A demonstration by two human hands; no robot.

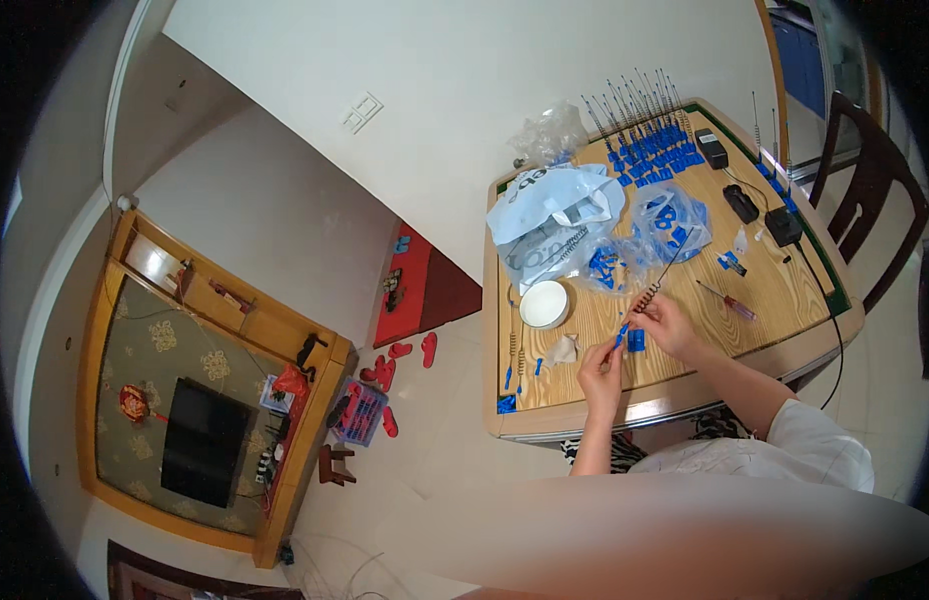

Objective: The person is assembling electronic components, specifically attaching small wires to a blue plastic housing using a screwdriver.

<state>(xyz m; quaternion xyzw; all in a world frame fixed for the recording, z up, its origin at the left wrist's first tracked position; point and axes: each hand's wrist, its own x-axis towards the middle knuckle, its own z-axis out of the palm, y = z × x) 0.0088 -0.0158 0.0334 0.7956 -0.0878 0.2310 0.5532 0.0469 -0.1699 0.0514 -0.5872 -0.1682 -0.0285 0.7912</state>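
Note:
Over the near side of the wooden table, my left hand (600,382) is closed on a small blue plastic piece (622,335). My right hand (665,328) pinches the lower end of a dark coil spring (649,294) with a thin rod running up from it. The blue piece and the spring's lower end meet between my fingertips; whether they are joined I cannot tell. Below my right hand lies a flat blue block (637,341). A screwdriver (726,300) with a reddish handle rests to the right. Left of my hands are a white bowl (545,304) and a crumpled whitish scrap (562,350).
Clear bags of blue parts (671,222) lie mid-table beside a pale blue plastic bag (555,222). Several upright spring rods on blue bases (653,150) fill the far side. Black adapters (784,226) and a cable sit at right. A dark chair (870,200) stands beyond the right edge.

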